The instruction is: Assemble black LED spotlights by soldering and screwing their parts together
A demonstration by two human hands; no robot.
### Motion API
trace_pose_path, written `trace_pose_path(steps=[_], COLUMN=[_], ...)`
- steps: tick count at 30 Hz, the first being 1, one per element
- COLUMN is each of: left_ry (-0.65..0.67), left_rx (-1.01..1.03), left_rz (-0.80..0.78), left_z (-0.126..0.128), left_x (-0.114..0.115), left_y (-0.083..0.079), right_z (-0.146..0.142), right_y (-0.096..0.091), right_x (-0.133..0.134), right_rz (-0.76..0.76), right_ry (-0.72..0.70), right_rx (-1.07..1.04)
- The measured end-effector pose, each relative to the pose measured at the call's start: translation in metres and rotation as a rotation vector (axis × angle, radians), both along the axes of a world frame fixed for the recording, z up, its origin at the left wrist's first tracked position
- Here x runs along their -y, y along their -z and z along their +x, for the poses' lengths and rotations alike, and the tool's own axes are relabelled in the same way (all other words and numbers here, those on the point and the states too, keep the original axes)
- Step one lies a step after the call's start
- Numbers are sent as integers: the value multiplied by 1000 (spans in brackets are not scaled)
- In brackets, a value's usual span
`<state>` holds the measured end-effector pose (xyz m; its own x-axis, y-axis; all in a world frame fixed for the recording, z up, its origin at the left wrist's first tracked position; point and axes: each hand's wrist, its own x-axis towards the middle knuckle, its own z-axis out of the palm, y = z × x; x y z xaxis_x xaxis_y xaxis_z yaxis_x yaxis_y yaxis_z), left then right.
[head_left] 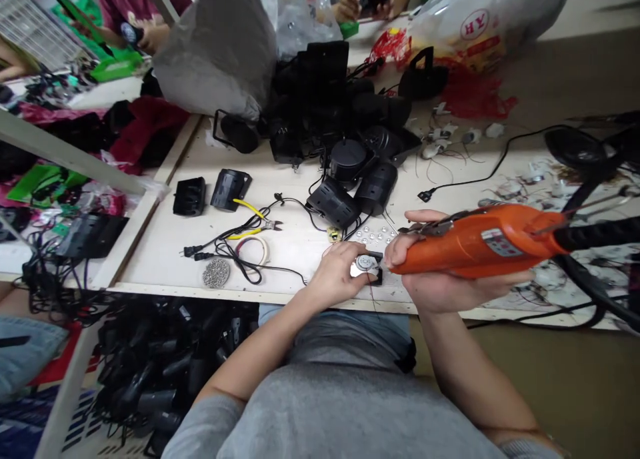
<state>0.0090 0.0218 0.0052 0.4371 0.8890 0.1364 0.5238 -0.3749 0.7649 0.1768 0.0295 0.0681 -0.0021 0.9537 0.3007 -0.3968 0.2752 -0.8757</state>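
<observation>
My left hand grips a small round silver part set in a black plastic piece, on the near edge of the pale workbench. My right hand is wrapped around an orange electric screwdriver, whose metal front end sits close to that part. A small group of silver screws lies just beyond my hands. Further left are yellow-handled pliers, a black power cord with a plug and a round metal mesh disc.
Black plastic housings crowd the bench's far side, beneath a grey bag and a white printed bag. Loose wires and white parts lie to the right. Black parts fill a bin at lower left. A co-worker's hands show at the top.
</observation>
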Motion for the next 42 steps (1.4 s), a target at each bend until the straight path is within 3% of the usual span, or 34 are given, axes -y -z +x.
trace_pose_path(steps=[3, 7, 12, 22, 32, 42], left_ry=[14, -91, -86, -124, -165, -230], left_rx=[100, 148, 102, -33, -30, -15], left_rz=[23, 107, 210, 61, 66, 54], left_z=[-12, -23, -11, 16, 22, 26], left_x=[0, 5, 13, 10, 6, 7], left_y=[-5, -16, -11, 3, 4, 4], right_z=[0, 2, 3, -3, -1, -4], right_y=[4, 7, 8, -2, 0, 5], right_x=[0, 1, 4, 9, 4, -2], right_rz=[20, 43, 42, -134, -29, -76], right_ry=[-15, -37, -26, 18, -161, -223], right_rx=[-25, -23, -32, -22, -16, 16])
